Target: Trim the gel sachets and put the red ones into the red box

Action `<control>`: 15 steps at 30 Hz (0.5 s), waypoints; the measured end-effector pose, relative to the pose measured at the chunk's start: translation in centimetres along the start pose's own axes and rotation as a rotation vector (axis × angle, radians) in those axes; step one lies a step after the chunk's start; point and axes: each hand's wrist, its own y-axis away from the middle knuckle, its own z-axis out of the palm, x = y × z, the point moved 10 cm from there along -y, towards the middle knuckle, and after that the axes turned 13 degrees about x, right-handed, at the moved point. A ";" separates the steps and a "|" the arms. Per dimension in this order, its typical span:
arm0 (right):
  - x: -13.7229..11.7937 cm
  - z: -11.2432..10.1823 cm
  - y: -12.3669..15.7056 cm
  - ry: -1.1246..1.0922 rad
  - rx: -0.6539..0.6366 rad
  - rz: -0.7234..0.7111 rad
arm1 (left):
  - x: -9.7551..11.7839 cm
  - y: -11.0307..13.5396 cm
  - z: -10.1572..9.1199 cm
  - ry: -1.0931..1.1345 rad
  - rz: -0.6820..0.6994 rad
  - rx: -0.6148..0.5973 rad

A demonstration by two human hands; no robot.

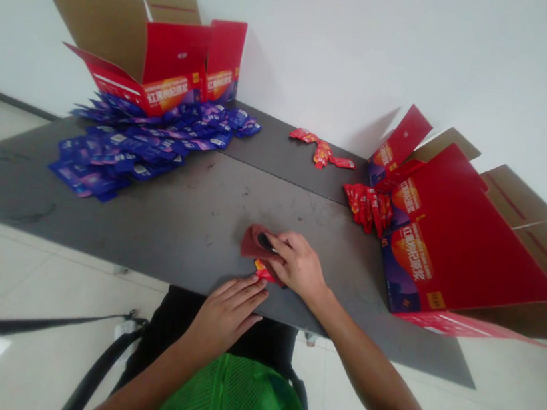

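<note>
My right hand (299, 263) rests on the grey table (191, 214) near its front edge, fingers curled on a small dark red pouch (251, 240) with a black opening. A red packet (263, 273) lies under that hand, partly hidden. My left hand (230, 307) lies at the table's front edge just below, fingers stretched out flat and together, fingertips touching the red packet. It holds nothing.
A heap of blue packets (135, 143) spreads at the back left beside an open red carton (170, 67). At the right lies a large red carton (449, 248) with red packets (368, 207) spilling out. A few red packets (322, 149) lie at the back.
</note>
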 end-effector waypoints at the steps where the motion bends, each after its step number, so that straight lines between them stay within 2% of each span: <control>1: -0.8 0.7 0.4 -0.017 -0.029 -0.023 | 0.0 0.0 0.0 -0.003 0.005 0.002; 2: -1.0 1.2 0.7 -0.027 -0.042 -0.027 | 0.0 0.1 0.0 -0.004 0.011 0.003; 4: 0.4 1.3 0.5 -0.018 -0.025 0.010 | 0.1 0.1 0.0 -0.002 0.016 0.002; 7: 4.1 0.1 -0.9 0.061 -0.005 0.090 | 0.1 0.0 -0.1 0.001 0.000 0.002; 9: 5.4 -1.2 -1.9 0.115 0.022 0.118 | 0.1 -0.1 -0.2 0.000 -0.011 0.008; 10: 5.3 -1.9 -2.1 0.124 0.043 0.124 | 0.1 -0.1 -0.3 -0.001 -0.013 0.009; 12: 3.5 -2.3 -1.9 0.093 0.061 0.102 | 0.1 -0.1 -0.2 -0.004 -0.010 0.006; 15: -1.2 -0.3 -0.1 -0.035 -0.043 -0.017 | 0.1 0.0 -0.2 -0.017 -0.001 0.012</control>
